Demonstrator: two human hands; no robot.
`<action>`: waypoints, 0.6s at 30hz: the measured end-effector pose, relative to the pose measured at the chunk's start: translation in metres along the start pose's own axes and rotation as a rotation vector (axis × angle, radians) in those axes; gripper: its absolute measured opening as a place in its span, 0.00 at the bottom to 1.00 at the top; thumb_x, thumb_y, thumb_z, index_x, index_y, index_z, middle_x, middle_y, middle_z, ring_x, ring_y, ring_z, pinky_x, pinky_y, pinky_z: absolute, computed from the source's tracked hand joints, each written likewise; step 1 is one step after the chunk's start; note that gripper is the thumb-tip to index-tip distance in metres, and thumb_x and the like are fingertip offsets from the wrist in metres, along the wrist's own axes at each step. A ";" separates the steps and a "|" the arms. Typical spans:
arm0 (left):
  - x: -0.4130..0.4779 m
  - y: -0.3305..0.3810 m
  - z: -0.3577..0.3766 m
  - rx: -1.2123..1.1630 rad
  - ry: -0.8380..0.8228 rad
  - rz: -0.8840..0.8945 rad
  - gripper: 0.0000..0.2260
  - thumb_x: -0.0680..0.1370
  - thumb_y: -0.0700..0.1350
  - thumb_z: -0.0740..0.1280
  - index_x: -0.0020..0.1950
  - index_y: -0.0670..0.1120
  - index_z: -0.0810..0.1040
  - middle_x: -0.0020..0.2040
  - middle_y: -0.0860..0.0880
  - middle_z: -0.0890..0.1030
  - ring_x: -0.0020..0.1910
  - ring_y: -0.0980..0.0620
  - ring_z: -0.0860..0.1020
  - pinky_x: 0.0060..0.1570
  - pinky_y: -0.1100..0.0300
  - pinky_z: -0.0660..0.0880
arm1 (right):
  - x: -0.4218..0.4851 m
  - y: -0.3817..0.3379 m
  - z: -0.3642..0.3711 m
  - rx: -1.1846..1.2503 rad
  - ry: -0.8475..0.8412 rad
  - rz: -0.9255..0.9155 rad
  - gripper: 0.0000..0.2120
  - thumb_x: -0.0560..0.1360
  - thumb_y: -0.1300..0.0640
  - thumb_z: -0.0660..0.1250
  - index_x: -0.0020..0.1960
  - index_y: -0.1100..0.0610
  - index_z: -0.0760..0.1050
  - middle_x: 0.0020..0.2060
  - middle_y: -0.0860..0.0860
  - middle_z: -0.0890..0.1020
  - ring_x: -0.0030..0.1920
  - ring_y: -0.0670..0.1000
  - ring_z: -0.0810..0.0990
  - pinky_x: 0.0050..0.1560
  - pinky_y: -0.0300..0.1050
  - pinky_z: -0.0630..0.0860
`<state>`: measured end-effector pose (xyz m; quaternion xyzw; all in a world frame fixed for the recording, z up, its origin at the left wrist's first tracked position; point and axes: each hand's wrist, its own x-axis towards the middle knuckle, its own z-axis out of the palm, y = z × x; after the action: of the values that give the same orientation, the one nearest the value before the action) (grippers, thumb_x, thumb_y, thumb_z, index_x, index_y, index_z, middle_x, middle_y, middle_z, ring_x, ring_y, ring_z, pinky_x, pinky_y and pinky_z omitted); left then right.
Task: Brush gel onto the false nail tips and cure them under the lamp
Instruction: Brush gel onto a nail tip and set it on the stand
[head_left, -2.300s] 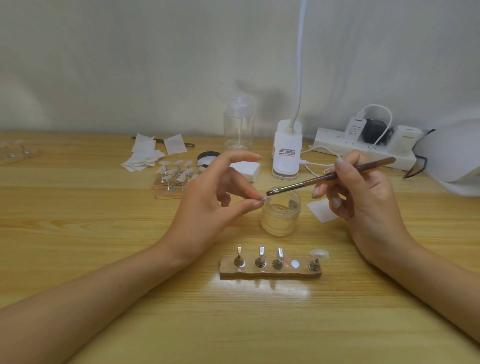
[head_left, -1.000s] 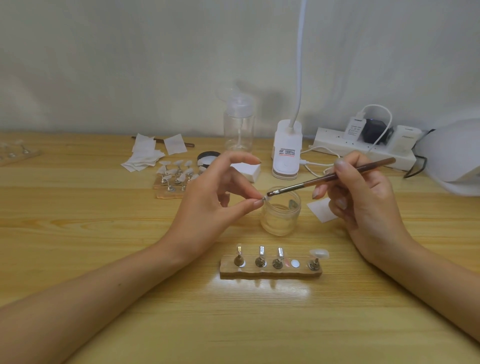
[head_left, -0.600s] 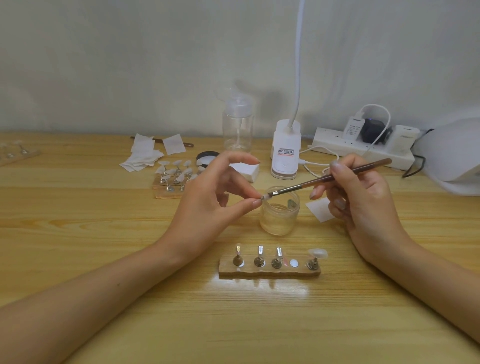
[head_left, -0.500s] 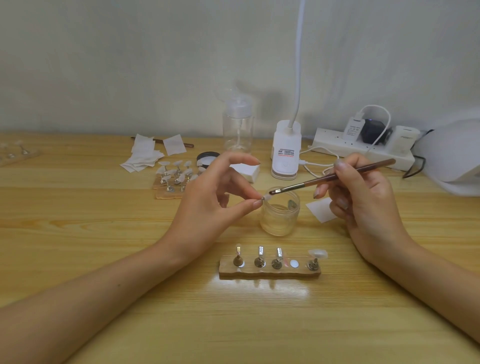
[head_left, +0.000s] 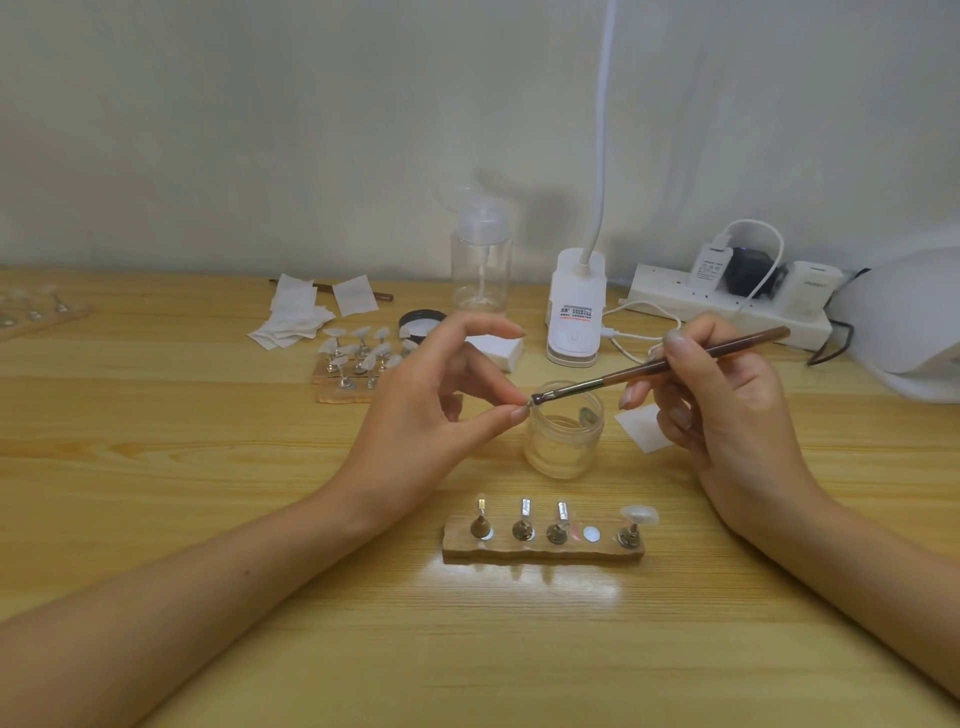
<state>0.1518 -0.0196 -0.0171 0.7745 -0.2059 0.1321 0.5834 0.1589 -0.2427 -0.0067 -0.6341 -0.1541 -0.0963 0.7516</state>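
The left hand was raised above the pale wooden surface. Its thumb and one finger pinched a small translucent false nail tip, and the index finger was lifted above the pinch. The right hand gripped a brown-handled flat brush in a pen hold, with the index finger laid along the top of the handle. The bristle end of the brush met the pinched nail tip over the left rim of a clear glass jar, which stood on the surface between the two hands. Whether gel lay on the tip could not be told.

A light wooden holder strip lay in front of the jar and carried four upright metal stands. The three left stands showed plain silver tops. The rightmost stand bore a second translucent nail tip. A round silver disc sat on the strip between the third and fourth stands.

Behind the left hand, a second wooden holder carried a cluster of nail tips on stands, with loose white wipes beside it. A clear plastic pump bottle, a white gooseneck lamp base and a white power strip with plugged adapters stood near the wall. A white dome-shaped curing lamp sat at the right edge of the view, well apart from both hands and only partly in frame. A white paper square lay just beside the jar on its right.
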 end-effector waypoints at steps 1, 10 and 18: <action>0.000 0.000 0.000 0.000 0.000 0.000 0.20 0.75 0.37 0.76 0.62 0.52 0.76 0.40 0.55 0.84 0.44 0.56 0.83 0.36 0.49 0.70 | 0.000 0.000 0.000 -0.008 0.002 0.003 0.10 0.75 0.50 0.64 0.41 0.55 0.69 0.31 0.55 0.82 0.25 0.46 0.64 0.23 0.37 0.58; 0.000 0.000 0.000 0.006 -0.001 0.009 0.21 0.75 0.37 0.76 0.63 0.53 0.75 0.40 0.55 0.84 0.45 0.56 0.84 0.36 0.51 0.71 | 0.001 0.002 -0.003 -0.030 0.055 0.020 0.09 0.75 0.49 0.65 0.39 0.52 0.70 0.31 0.55 0.82 0.25 0.46 0.64 0.23 0.35 0.60; -0.002 0.009 -0.001 -0.102 0.036 0.059 0.23 0.75 0.37 0.75 0.66 0.49 0.72 0.43 0.49 0.84 0.48 0.48 0.84 0.46 0.56 0.77 | 0.003 0.002 -0.006 -0.006 0.136 0.062 0.12 0.83 0.57 0.59 0.40 0.53 0.69 0.30 0.53 0.81 0.24 0.45 0.63 0.24 0.35 0.59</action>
<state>0.1459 -0.0209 -0.0102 0.7347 -0.2245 0.1526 0.6217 0.1626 -0.2481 -0.0084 -0.6327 -0.0828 -0.1162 0.7611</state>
